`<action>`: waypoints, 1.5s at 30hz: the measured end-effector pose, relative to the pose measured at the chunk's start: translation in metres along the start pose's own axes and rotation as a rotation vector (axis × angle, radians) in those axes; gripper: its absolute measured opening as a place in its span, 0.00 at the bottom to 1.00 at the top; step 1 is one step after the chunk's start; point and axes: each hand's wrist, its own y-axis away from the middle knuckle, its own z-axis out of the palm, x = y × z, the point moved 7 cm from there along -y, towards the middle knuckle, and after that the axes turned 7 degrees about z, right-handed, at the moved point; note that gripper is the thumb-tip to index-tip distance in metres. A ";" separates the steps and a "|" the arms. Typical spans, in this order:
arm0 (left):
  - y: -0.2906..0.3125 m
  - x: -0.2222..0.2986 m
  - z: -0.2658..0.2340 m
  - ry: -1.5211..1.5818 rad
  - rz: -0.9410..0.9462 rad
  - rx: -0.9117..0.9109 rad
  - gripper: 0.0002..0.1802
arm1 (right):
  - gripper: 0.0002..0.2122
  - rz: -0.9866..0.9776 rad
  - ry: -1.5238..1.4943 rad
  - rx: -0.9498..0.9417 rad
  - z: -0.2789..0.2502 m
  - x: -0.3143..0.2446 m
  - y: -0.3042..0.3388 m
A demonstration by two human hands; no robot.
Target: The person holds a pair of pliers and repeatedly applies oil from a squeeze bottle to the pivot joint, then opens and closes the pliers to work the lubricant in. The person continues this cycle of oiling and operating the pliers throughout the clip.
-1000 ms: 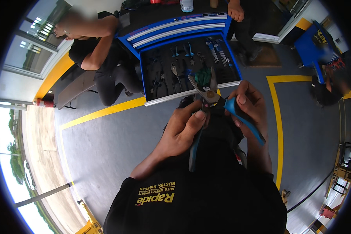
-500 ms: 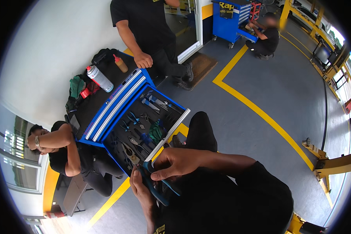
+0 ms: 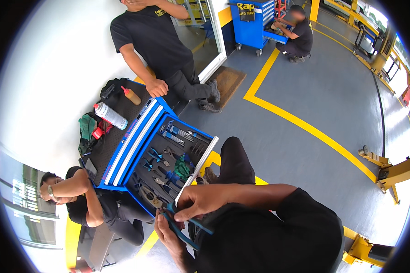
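Observation:
Both my hands hold a pair of blue-handled pliers (image 3: 180, 233) over the front corner of an open drawer. My left hand (image 3: 169, 234) is closed along the lower handle. My right hand (image 3: 204, 200) pinches the pliers near the joint, thumb on the blue grip. The jaws point toward the drawer; their tips are partly hidden. Just beyond lies the drawer (image 3: 197, 164) of a blue tool cabinet. In it are several pliers (image 3: 156, 155), hex key sets (image 3: 174, 136) and a green cloth (image 3: 183, 167).
On the cabinet top stand a spray can (image 3: 110, 116), a brown bottle (image 3: 131, 95) and dark cloth bundles (image 3: 89, 129). A standing person (image 3: 155, 50) rests a hand on the cabinet; a seated person (image 3: 91, 195) is at left. Another person (image 3: 298, 36) crouches by a blue tool trolley (image 3: 250, 27).
The whole view has shifted a little, the drawer now sitting lower in it. Both hands still hold the pliers. The standing person's raised arm now shows more.

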 end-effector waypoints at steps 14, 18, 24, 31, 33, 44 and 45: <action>0.002 -0.013 0.014 0.262 -0.140 -0.162 0.21 | 0.16 -0.030 0.062 0.198 -0.010 0.005 -0.007; 0.003 -0.021 0.006 0.376 -0.191 -0.301 0.18 | 0.18 0.020 0.205 0.206 -0.026 -0.005 0.008; -0.004 0.002 -0.014 0.348 -0.147 -0.427 0.17 | 0.22 -0.018 0.142 0.099 -0.024 -0.016 0.018; -0.002 -0.026 0.000 0.166 -0.161 -0.045 0.18 | 0.18 -0.056 0.179 0.369 -0.002 -0.001 -0.008; -0.006 -0.020 -0.001 0.283 -0.177 -0.137 0.20 | 0.18 0.008 0.160 0.316 -0.017 -0.006 -0.002; 0.001 -0.025 0.000 0.260 -0.105 0.051 0.22 | 0.19 -0.147 0.140 0.368 0.006 -0.007 -0.007; -0.006 -0.022 -0.001 0.165 -0.066 -0.003 0.22 | 0.19 -0.161 0.153 0.393 0.000 -0.009 -0.005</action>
